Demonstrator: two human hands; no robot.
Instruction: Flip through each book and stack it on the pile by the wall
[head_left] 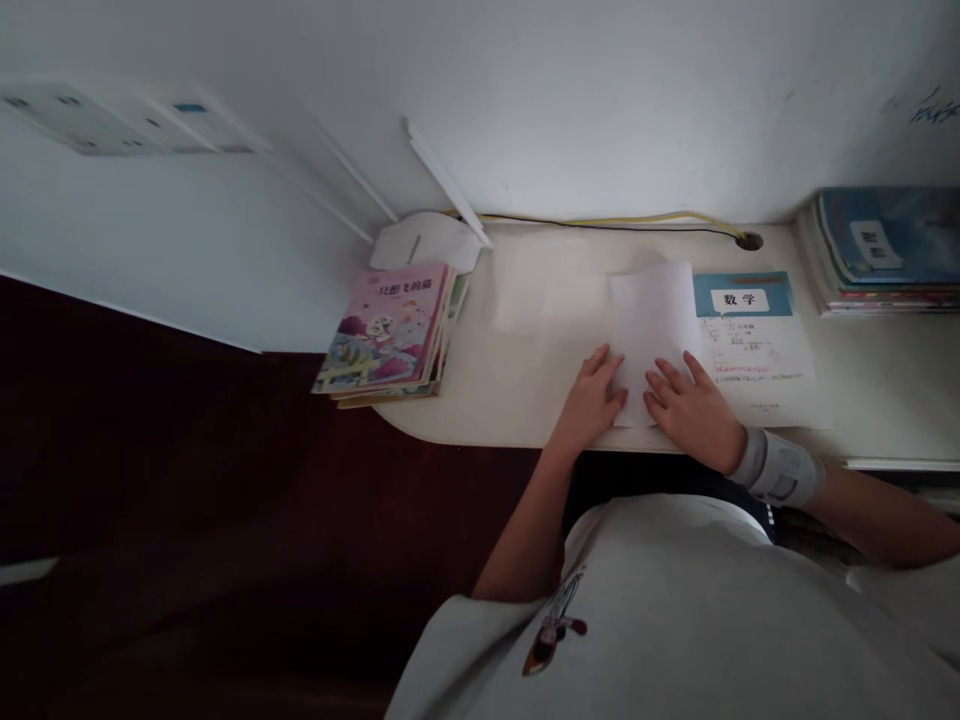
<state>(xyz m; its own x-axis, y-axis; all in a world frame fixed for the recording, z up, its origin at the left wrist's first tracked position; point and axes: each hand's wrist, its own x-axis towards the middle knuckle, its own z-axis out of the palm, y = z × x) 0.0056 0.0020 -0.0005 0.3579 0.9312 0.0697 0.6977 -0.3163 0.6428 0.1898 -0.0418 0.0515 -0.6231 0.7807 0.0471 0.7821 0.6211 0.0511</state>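
Note:
A blank white sheet of paper (652,300) lies on the desk, its right part beside or over the edge of a textbook. My left hand (592,402) rests at the paper's left edge, thumb and forefinger apart. On the paper's lower right part lies my right hand (694,410), palm down with fingers spread; a grey band circles that wrist. The textbook (750,345) has a blue-topped cover with printed characters and handwriting in black and red. Whether the sheet is folded or loose I cannot tell.
A pink picture book (390,330) tops a pile at the desk's left end. Behind it stands a white base (426,243) with an upright bar. Yellow and black cables (600,220) run along the wall to a hole. More books (892,245) are stacked at right.

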